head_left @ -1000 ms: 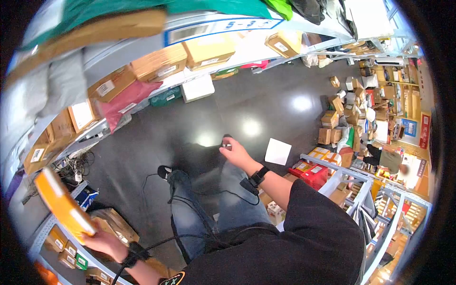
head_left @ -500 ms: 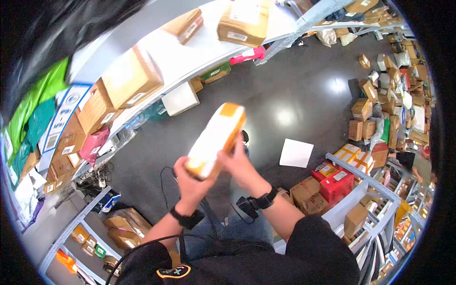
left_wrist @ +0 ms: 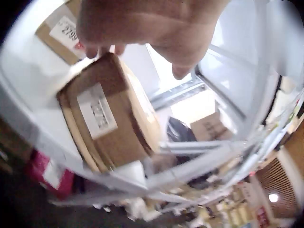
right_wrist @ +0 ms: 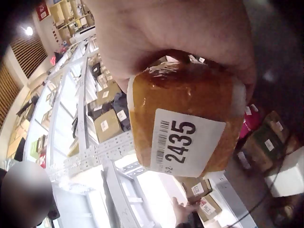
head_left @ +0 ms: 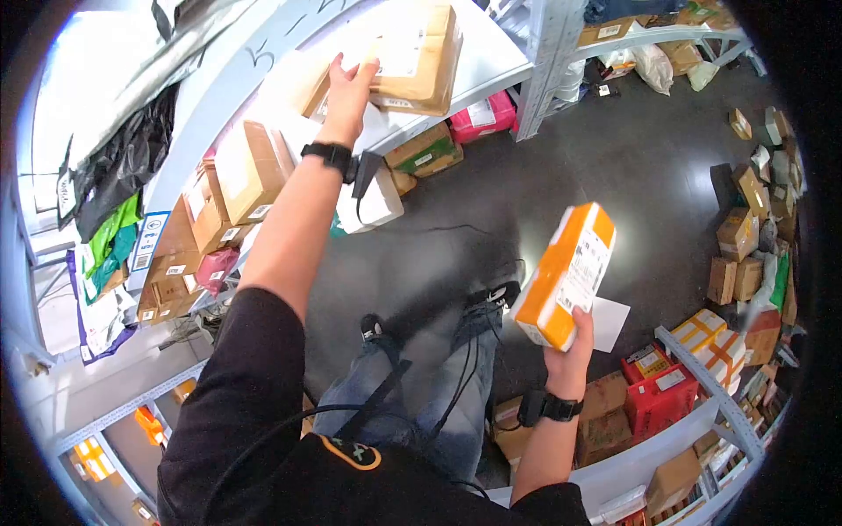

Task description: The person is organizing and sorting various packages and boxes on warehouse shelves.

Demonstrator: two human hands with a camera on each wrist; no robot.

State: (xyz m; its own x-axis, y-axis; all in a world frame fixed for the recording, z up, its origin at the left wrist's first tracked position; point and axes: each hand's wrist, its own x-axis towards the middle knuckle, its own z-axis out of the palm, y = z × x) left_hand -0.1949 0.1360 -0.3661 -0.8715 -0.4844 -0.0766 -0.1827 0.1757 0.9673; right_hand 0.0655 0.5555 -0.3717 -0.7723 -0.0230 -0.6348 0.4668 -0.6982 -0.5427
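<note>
In the head view my right hand grips one end of an orange-and-white taped parcel box, held tilted above the floor. Its end in the right wrist view carries a white label reading 2435. My left hand reaches up over the shelf with fingers and thumb spread. Beside those fingers sits a brown cardboard box with a white label; the fingertips overlap its near side in this view. The left wrist view has the hand just above this box, near a smaller box marked 2799.
The white shelf ends at a grey upright post. More cardboard boxes line it to the left. On the floor lie a white sheet and red boxes. A black cable runs across my body and legs.
The parcel went from my left hand, through both hands, to my right hand alone and moved right. My left hand has let go and risen to the boxes on the shelf.
</note>
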